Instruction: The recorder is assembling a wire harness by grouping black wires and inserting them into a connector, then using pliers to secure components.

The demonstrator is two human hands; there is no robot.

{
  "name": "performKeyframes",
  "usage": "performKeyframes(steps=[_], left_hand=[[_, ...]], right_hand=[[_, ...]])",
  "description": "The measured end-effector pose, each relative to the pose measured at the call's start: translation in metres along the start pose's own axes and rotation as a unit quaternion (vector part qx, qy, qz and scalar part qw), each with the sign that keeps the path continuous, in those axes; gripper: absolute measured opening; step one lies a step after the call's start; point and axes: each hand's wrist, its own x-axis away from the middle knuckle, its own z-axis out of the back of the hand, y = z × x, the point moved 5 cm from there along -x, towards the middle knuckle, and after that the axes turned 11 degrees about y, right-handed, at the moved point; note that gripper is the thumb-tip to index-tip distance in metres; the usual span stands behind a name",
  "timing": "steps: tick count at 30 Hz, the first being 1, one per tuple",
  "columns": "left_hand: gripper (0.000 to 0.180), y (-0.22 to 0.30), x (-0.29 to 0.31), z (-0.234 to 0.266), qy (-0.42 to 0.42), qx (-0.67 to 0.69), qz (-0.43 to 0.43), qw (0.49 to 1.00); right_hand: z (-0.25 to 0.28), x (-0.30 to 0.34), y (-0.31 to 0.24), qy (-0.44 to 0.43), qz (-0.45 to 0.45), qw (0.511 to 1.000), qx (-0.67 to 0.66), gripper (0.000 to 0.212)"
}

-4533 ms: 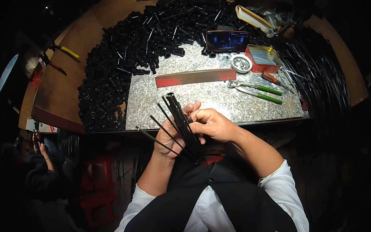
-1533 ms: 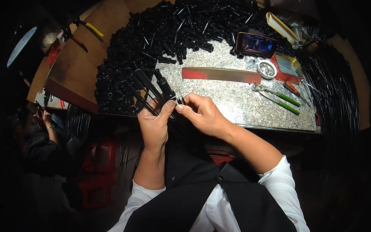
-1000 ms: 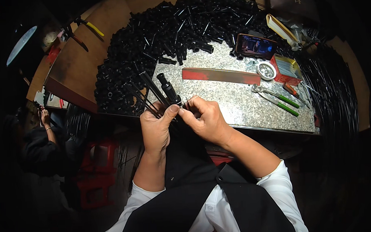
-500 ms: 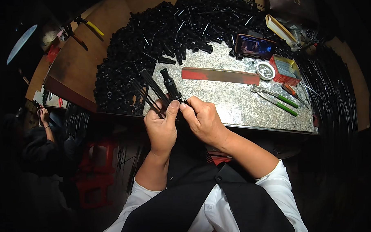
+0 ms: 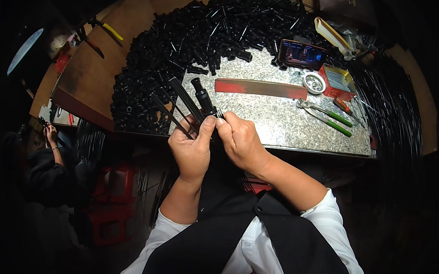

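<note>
Raised into view since the first frame, black stepped fitting [image 5: 203, 95] looks light, rigid, best held low, where right hand [image 5: 242, 138] pinches; left hand [image 5: 191, 150] clasps thin rods [image 5: 186, 98].

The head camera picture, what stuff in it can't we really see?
Head view:
Black rods: lower ends, hidden by the left hand.
Black tubular piece: lower end, covered by the left hand and right hand.
Bits in the white bowl: too small to identify.
Dark bag: cut off by the top edge.
</note>
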Motion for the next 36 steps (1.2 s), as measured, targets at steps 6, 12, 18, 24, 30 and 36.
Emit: performKeyframes(steps=[6, 12, 18, 24, 30, 36], left_hand=[[0.011, 0.007, 0.002, -0.002, -0.01, -0.024, -0.026, 0.999], [0.01, 0.007, 0.001, -0.004, -0.003, 0.002, 0.005, 1.0], [0.016, 0.004, -0.001, 0.0, -0.08, -0.04, 0.001, 0.996], [0.017, 0.002, 0.0, 0.0, -0.078, 0.019, 0.019, 0.997], [0.022, 0.005, -0.003, 0.002, -0.089, 0.002, 0.025, 0.996], [0.016, 0.018, -0.006, 0.007, -0.12, -0.117, -0.042, 0.985]], right_hand=[[-0.001, 0.0, 0.0, -0.004, 0.031, 0.999, 0.028, 0.024], [-0.002, 0.004, 0.003, -0.008, 0.06, 0.996, 0.062, 0.021], [-0.002, 0.003, -0.001, -0.015, 0.067, 0.996, 0.053, 0.017], [-0.002, 0.002, 0.007, -0.025, 0.005, 0.999, 0.027, 0.017], [0.003, 0.002, 0.014, -0.05, -0.121, 0.99, -0.048, 0.023], [0.004, 0.005, 0.01, -0.052, -0.13, 0.987, -0.074, 0.025]])
